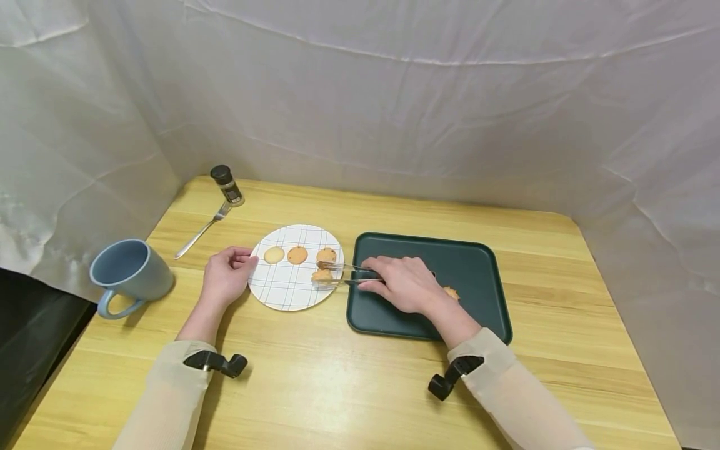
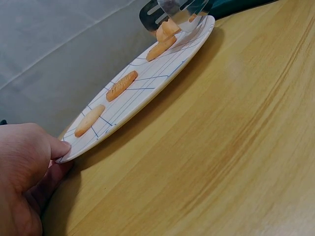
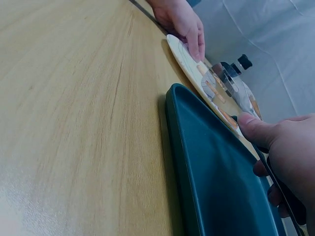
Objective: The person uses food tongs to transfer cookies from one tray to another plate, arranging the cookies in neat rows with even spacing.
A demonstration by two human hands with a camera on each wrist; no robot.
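With your left hand (image 1: 227, 273) pinching the plate (image 1: 289, 294) by its rim and your right hand (image 1: 409, 284) gripping the tongs (image 1: 361, 269), the cookie (image 1: 322, 275) between their tips, at the plate's right side, seems light and brittle, best taken gently by its edges.

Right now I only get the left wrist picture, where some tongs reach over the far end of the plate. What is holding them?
Observer: The person's right hand grips the tongs.
Operator: Funny gadget! I only see a bit of the green tray. Any food on it?
Observer: Yes, at least one cookie, partly hidden in the head view.
Operator: And is there a cup about?
Observer: A blue mug stands on the table, to the left of the left hand.
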